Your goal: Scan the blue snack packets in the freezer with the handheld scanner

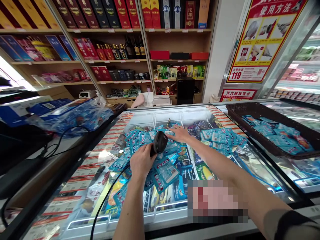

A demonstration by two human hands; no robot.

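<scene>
My left hand (142,162) is wrapped round the handle of a black barcode scanner (160,142). Its head points away from me, over a spread of light-blue packets (166,173) with printed labels. A black cable (106,200) runs from the scanner side down toward the front edge. Farther off, my right hand (180,134) reaches in from the right with fingers stretched out, touching the packets just beyond the scanner. Its fingertips are partly hidden. To the right of my right forearm lies another pile of blue packets (222,138) on the freezer's glass top.
The chest freezer (172,213) holds bagged goods in white wire baskets. A brown plastic tray (237,115) with more blue packets stands at right. On the left are a plastic bag of blue packets (82,115) and blue boxes (51,105). Shelves of boxes and bottles line the back.
</scene>
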